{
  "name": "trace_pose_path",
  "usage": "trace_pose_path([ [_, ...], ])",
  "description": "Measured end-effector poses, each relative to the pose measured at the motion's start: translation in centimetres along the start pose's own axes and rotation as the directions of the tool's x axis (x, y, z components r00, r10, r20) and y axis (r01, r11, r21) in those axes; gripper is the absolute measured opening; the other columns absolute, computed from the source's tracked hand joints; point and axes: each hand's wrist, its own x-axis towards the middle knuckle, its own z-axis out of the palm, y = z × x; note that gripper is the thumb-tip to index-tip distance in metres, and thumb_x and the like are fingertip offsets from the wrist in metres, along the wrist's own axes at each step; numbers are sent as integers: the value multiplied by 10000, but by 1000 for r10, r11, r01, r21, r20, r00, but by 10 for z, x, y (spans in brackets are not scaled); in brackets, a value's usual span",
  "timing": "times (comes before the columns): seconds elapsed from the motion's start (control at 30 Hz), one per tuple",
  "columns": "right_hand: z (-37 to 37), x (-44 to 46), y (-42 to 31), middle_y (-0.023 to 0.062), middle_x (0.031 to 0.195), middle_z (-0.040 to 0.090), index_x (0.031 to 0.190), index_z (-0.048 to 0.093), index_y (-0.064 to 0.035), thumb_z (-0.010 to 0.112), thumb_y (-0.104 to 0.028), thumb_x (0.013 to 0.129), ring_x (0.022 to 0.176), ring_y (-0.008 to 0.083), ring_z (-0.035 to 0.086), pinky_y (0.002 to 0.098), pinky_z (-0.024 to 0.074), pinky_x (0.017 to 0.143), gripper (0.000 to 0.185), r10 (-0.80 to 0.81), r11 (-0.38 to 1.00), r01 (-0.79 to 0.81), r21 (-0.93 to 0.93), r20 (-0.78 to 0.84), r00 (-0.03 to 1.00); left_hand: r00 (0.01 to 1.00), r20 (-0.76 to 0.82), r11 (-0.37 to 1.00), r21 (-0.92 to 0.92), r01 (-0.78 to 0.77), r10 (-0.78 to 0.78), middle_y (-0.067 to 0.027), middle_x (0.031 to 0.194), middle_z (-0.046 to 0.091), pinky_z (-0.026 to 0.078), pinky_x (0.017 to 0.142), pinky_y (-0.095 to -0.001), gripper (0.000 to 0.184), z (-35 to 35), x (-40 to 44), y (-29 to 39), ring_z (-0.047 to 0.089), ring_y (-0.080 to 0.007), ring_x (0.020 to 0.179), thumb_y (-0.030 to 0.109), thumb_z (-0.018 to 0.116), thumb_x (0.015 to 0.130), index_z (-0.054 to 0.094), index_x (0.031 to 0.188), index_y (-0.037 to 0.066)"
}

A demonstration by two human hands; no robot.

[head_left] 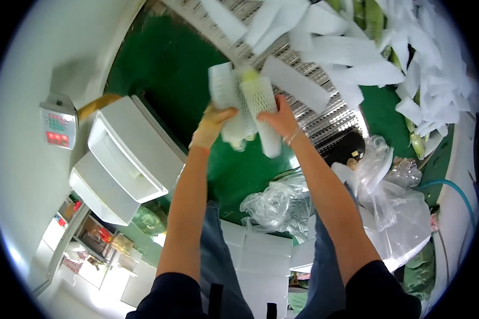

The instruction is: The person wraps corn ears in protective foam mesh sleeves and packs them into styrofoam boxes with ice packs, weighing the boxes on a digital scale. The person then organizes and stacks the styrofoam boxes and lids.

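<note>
My right hand (280, 117) is closed around a long vegetable in a white foam net sleeve (262, 106); its pale yellow-green end shows at the top. Beside it, my left hand (212, 125), which looks gloved, grips another white foam net bundle (231, 98). A bit of pale green pokes out at that bundle's lower end. The two bundles are side by side, partly overlapping. What kind of vegetable they hold, I cannot tell. Just right of them, a loose white foam sleeve (295, 82) lies on the slotted metal surface (303, 61).
Many white foam sleeves (356, 53) and green vegetables (374, 21) are heaped at the upper right. White foam boxes (130, 149) and a scale display (58, 125) stand at left. Crumpled clear plastic (279, 202) and a big plastic bag (394, 223) lie near my legs on the green floor.
</note>
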Motion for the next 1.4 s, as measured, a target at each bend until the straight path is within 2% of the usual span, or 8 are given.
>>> trace_pose_path([
  [0.07,26,12,26,138,1044,580,1170,434,2,718,-132,639,933,232,575,352,472,797,617,-38,992,33,120,40,998,970,133,932,277,-234,204,-111,1012,603,460,877,-325,173,0,6,-46,561,-261,1001,33,587,822,648,959,119],
  [0.13,28,4,43,124,1032,587,1160,452,9,700,-96,651,909,222,584,354,486,764,576,-65,967,47,249,65,996,960,248,833,-498,240,-128,-109,998,605,461,869,-315,210,4,10,-47,558,-264,1005,44,597,814,647,992,142],
  [0.17,26,-3,47,114,1014,596,1150,468,14,691,-72,656,885,215,592,354,495,742,549,-41,969,22,246,71,997,969,233,941,-302,152,-82,-103,985,610,463,852,-308,203,-1,-1,-36,570,-248,972,71,623,792,644,990,107],
  [0.47,249,-204,-102,117,1171,512,1287,328,-32,738,-65,595,1053,193,537,343,451,890,805,-115,988,148,-51,404,908,886,-298,633,-774,-6,-356,-104,978,595,471,824,-321,485,-217,-256,32,583,-217,894,176,643,743,492,1143,-52],
  [0.7,437,-93,-50,274,1216,457,1304,280,51,687,-135,702,1106,375,485,372,405,923,751,-466,720,539,-437,271,842,941,-335,937,344,63,60,-188,1160,516,436,885,-341,290,-369,-188,-70,545,-324,1016,177,526,861,562,1135,90],
  [0.8,432,-168,-82,301,1345,300,1369,182,87,588,-31,754,1211,413,369,429,316,1006,746,-749,153,664,-732,353,561,530,-848,986,93,142,4,-220,1289,438,395,949,-372,578,-335,-201,-41,491,-349,1111,153,625,800,389,1295,-27],
  [0.87,404,-228,-88,289,1306,356,1334,252,92,567,-14,757,1164,422,403,463,325,980,666,-749,218,753,-621,388,537,493,-809,915,399,59,321,-228,1347,377,305,1029,-383,726,-324,-256,-7,371,-360,1239,44,668,741,282,1347,-59],
  [1.4,235,-359,-46,189,981,518,1117,446,1,587,-17,728,881,331,550,390,454,764,414,-99,492,446,-747,461,882,570,-814,975,23,220,-110,-145,1252,451,390,968,-335,686,-212,-409,-23,450,-299,1151,-29,693,674,384,1283,40],
])
